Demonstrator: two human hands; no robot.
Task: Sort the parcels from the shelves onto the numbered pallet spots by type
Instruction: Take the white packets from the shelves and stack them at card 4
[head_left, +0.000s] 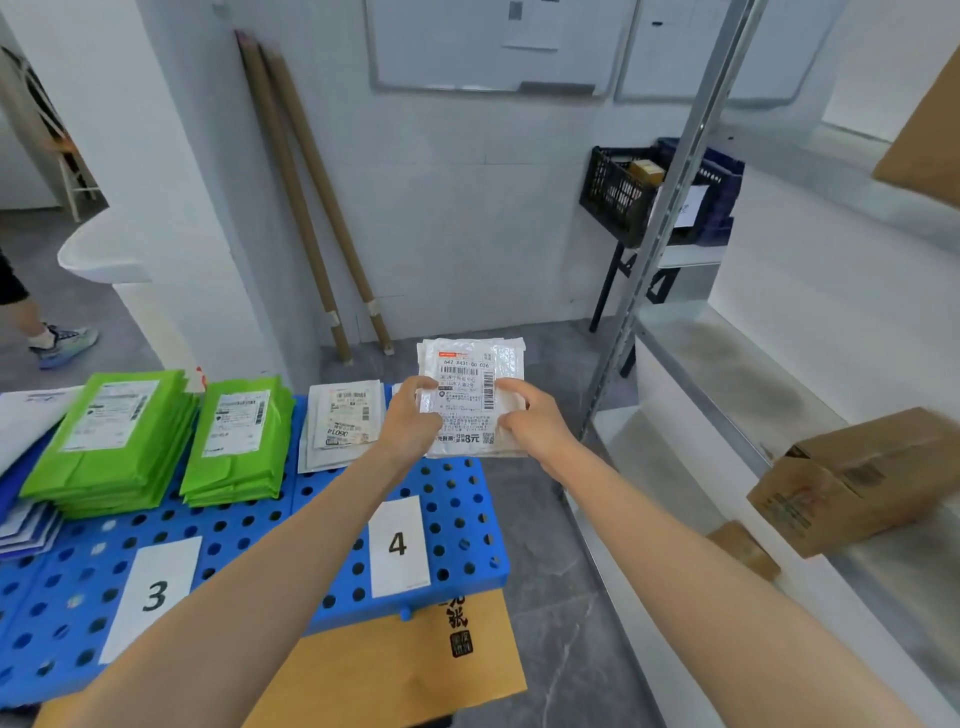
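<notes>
Gripping white parcel (470, 387) (both hands) above pallet (457, 499).

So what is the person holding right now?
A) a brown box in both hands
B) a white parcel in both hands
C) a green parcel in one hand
B: the left hand and the right hand both grip a white parcel with a printed label.

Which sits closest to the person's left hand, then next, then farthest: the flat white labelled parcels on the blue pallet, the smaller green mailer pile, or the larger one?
1. Flat white labelled parcels, just left of the left hand, which grips a white bubble-wrap parcel.
2. Smaller pile of green plastic mailers, next leftward.
3. Larger pile of green plastic mailers, farthest left.
</notes>
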